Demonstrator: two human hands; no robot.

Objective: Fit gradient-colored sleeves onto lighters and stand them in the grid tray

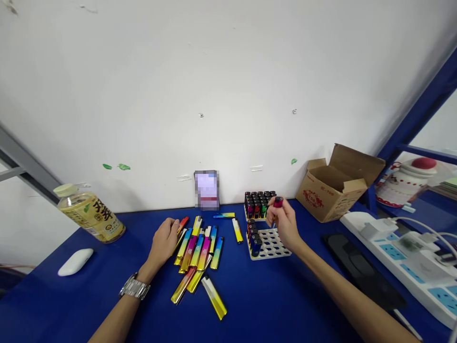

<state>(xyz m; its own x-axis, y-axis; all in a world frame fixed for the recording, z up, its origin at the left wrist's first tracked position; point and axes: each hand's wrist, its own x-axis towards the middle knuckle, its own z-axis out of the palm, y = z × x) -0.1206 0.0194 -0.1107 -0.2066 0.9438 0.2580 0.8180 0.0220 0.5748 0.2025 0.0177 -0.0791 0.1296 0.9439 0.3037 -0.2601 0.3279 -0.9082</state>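
Note:
My right hand [284, 224] is closed round a lighter [278, 202] with a black top and a pinkish-red body, held above a white perforated tray [271, 255]. Dark-topped lighters [254, 238] stand upright along that tray's left side. Behind it, a second tray is packed with upright lighters [260, 204]. My left hand [164, 240], palm down, rests against the left edge of a loose pile of shiny coloured lighters [194, 250]. A red lighter [183, 224] lies by its fingertips. Most of the left fingers are hidden, so their grip is unclear.
A drink bottle [93, 216] and a white case [75, 262] are at the left. One phone [207, 190] leans on the wall. An open cardboard box [321, 195], a dark phone [360, 269] and a power strip [403, 262] with plugs occupy the right.

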